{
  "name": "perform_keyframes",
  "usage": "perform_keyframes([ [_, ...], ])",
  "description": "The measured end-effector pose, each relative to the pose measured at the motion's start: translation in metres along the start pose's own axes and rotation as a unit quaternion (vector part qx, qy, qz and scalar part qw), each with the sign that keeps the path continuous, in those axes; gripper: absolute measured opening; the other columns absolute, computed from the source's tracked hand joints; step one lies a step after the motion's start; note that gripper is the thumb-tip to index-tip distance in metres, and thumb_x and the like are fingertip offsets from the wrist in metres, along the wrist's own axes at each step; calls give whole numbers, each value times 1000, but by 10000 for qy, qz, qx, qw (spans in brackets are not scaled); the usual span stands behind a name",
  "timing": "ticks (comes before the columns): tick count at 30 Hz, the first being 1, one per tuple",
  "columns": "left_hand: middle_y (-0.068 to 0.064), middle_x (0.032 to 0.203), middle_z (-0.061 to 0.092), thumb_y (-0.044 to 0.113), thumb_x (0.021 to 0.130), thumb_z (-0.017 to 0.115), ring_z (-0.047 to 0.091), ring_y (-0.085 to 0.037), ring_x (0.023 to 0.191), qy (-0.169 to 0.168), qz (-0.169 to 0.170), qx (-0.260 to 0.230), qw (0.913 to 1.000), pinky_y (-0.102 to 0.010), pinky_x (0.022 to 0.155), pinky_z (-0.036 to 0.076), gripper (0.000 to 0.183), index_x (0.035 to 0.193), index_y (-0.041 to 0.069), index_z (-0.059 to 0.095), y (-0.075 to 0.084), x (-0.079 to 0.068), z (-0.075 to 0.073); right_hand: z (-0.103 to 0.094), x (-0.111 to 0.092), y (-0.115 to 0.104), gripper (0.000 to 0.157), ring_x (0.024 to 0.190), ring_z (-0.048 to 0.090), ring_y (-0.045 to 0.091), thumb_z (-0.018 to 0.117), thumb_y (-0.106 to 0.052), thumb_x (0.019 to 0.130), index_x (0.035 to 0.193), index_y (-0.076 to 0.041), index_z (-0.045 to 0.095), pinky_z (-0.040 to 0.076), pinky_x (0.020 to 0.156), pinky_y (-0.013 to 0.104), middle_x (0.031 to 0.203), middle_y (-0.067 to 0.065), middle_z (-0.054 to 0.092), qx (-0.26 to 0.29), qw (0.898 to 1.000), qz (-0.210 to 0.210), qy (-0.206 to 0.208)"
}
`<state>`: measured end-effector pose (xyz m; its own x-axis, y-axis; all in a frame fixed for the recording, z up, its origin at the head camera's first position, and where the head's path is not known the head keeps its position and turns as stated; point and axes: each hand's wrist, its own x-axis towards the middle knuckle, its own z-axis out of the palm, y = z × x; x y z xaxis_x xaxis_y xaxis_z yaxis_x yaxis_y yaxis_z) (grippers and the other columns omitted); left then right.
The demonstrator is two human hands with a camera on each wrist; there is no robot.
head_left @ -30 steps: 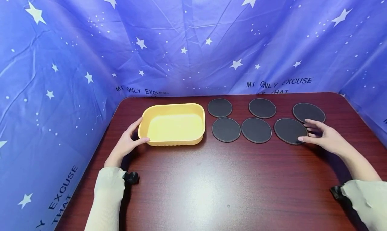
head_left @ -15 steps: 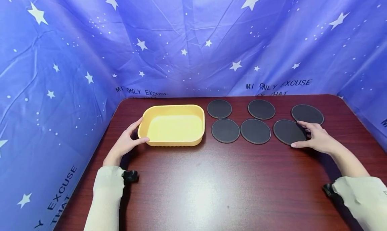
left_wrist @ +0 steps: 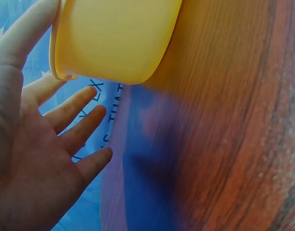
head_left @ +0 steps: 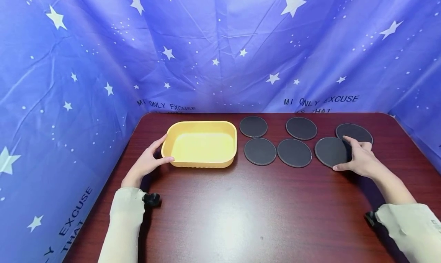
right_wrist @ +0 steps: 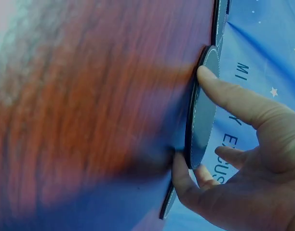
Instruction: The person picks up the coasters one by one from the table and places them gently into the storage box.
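A yellow rectangular bin [head_left: 200, 164] stands on the table's left part, its inside bare. My left hand [head_left: 145, 162] touches its left end, thumb on the front rim and index finger at the side. In the left wrist view the other fingers [left_wrist: 85, 132] spread straight, apart from the bin. My right hand [head_left: 362, 160] holds the front right black round coaster [head_left: 331, 151] by its edge. The right wrist view shows the thumb [right_wrist: 207, 74] at one side of this stitched coaster [right_wrist: 203, 115] and fingers at the opposite side. Part of its right side is hidden by the hand.
Several more black coasters lie flat in two rows, including a back right coaster [head_left: 355, 132] partly behind my hand and a neighbouring coaster [head_left: 294, 152]. The dark red wooden table [head_left: 275, 209] meets a blue star-patterned curtain [head_left: 220, 64] at the back.
My right hand has moved left from the coaster's right edge and closed its thumb and fingers around it. My left hand stays at the bin. The head view has shifted slightly.
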<state>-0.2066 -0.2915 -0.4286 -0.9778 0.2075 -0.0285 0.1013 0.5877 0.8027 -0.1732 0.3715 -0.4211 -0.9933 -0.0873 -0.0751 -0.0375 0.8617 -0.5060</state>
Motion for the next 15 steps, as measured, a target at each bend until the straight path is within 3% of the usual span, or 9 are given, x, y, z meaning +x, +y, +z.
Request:
perform_keyframes([
  [4, -12, 166, 24, 25, 84, 80, 26, -35, 150, -29, -19, -31, 10000, -60, 123, 16, 92, 159, 23, 26, 0, 0, 1, -2, -1, 3, 111, 123, 15, 63, 87, -15, 70, 145, 22, 15, 29, 93, 72, 131, 52, 26, 88, 9999, 46, 72],
  [7, -12, 166, 23, 26, 85, 80, 25, -36, 151, -31, -53, -23, 10000, -61, 123, 16, 92, 159, 25, 26, 0, 0, 0, -8, -1, 7, 106, 120, 31, 61, 84, -16, 76, 144, 25, 14, 40, 91, 63, 129, 52, 33, 226, 9996, 102, -120],
  [9, -13, 166, 23, 25, 85, 80, 23, -36, 151, -22, -62, -20, 10000, -61, 123, 16, 92, 159, 25, 26, 0, 0, 0, -11, -2, 11, 99, 106, 55, 43, 81, -15, 79, 142, 27, 18, 50, 85, 43, 123, 50, 43, 408, 9989, 111, -179],
  [11, -12, 166, 22, 25, 85, 80, 22, -36, 152, -22, -83, -9, 10000, -61, 123, 16, 92, 159, 26, 26, 0, 0, -1, -12, -2, 16, 89, 87, 64, 18, 77, -9, 83, 141, 26, 20, 51, 73, 26, 110, 43, 55, 898, 9956, 116, -256],
  [13, -12, 166, 22, 26, 85, 79, 23, -36, 152, -44, -105, -10, 9999, -61, 123, 16, 92, 159, 26, 25, 1, -1, 0, -12, -4, 21, 70, 78, 63, 3, 71, -1, 85, 138, 19, 30, 53, 66, 18, 100, 26, 65, 1756, 9838, 176, -317],
  [15, -12, 166, 22, 26, 85, 79, 23, -36, 152, -58, -120, -7, 9999, -61, 123, 16, 92, 159, 26, 25, 1, -1, 0, -11, -7, 27, 52, 74, 63, -2, 65, 9, 87, 133, 5, 41, 55, 64, 15, 93, 7, 68, 2968, 9539, 158, -426],
])
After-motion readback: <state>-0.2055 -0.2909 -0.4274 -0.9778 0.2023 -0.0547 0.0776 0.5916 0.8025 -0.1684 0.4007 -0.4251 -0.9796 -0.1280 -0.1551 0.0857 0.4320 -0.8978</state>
